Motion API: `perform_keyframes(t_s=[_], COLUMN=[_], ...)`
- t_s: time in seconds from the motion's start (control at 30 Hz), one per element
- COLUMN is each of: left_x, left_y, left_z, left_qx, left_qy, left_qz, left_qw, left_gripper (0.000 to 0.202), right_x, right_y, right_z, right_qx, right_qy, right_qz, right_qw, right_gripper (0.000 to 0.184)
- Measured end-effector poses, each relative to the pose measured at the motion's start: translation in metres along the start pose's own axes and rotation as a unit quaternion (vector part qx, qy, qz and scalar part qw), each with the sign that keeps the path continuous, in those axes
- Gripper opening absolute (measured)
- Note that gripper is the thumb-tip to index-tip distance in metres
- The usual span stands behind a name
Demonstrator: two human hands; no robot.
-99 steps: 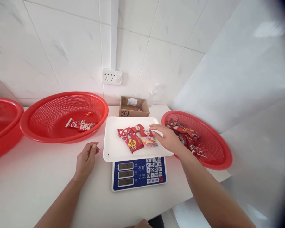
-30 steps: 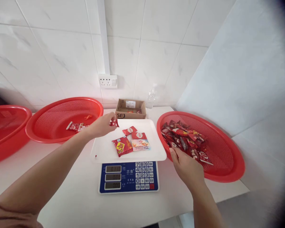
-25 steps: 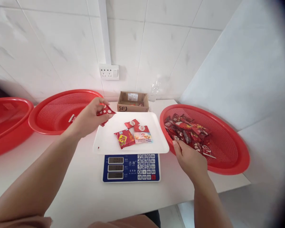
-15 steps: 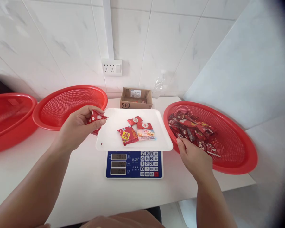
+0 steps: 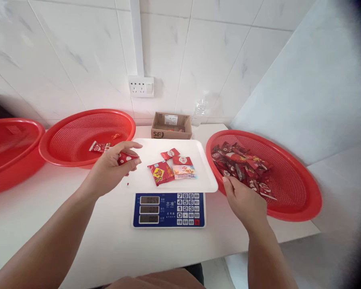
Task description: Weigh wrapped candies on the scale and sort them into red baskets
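Observation:
My left hand (image 5: 112, 166) holds a red candy packet with white dots (image 5: 124, 158) between thumb and fingers, above the left edge of the white weighing tray (image 5: 203, 176). On the tray lie a large red packet with a yellow diamond (image 5: 161, 173), a cream-coloured packet (image 5: 185, 171) and two small red packets, one (image 5: 181, 160) overlapping the cream one, the other (image 5: 170, 153) behind. Below the tray shows the scale's blue panel (image 5: 170, 214). My right hand (image 5: 246, 202) grips the near left rim of the right red basket (image 5: 301, 188), which contains a pile of dark red packets (image 5: 243, 160).
The middle red basket (image 5: 52, 154) holds a few red-and-white packets (image 5: 98, 147). Another red basket (image 5: 15, 176) stands at far left. By the wall are a small cardboard box (image 5: 171, 130) and a clear plastic bottle (image 5: 200, 110). A socket (image 5: 141, 86) is on the wall.
My left hand has moved right and slightly down with the red packet, over the tray's edge, its index finger lifting away. Packets in the middle basket now show. My right hand stays on the rim.

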State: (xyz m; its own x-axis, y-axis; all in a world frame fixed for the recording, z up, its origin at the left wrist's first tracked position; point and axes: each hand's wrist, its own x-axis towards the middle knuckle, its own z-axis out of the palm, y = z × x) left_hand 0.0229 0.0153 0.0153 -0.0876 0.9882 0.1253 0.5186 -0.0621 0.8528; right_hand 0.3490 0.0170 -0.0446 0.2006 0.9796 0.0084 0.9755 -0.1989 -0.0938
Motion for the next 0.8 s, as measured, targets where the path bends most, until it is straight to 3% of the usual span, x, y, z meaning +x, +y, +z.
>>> perform_keyframes(t_s=[0.13,0.23,0.3,0.37,0.43,0.63,0.8], left_x=[0.002,0.004,0.005,0.007,0.009,0.013,0.006], left_y=[0.005,0.007,0.007,0.008,0.011,0.025,0.027], left_z=[0.008,0.025,0.042,0.060,0.076,0.097,0.093], left_qx=[0.065,0.117,0.179,0.256,0.322,0.397,0.355], left_qy=[-0.026,-0.078,-0.109,-0.129,-0.147,-0.228,-0.289], left_qz=[-0.005,0.063,0.159,0.254,0.305,0.309,0.284], left_qw=[0.998,0.988,0.965,0.924,0.884,0.834,0.842], left_gripper=[0.046,0.031,0.028,0.034,0.037,0.027,0.022], right_x=[0.000,-0.001,-0.001,0.000,-0.001,-0.002,0.000], right_y=[-0.001,-0.002,-0.002,-0.003,-0.002,-0.001,-0.001], right_z=[-0.002,-0.003,-0.002,-0.002,-0.001,-0.002,-0.001], right_qx=[0.006,0.011,0.012,0.014,0.015,0.022,0.023], right_qy=[-0.010,-0.010,-0.009,-0.006,-0.004,-0.004,-0.005], right_qz=[0.007,0.006,0.006,0.007,0.006,0.000,0.001], right_qw=[1.000,1.000,1.000,1.000,1.000,1.000,1.000], right_gripper=[0.045,0.044,0.043,0.042,0.042,0.043,0.043])
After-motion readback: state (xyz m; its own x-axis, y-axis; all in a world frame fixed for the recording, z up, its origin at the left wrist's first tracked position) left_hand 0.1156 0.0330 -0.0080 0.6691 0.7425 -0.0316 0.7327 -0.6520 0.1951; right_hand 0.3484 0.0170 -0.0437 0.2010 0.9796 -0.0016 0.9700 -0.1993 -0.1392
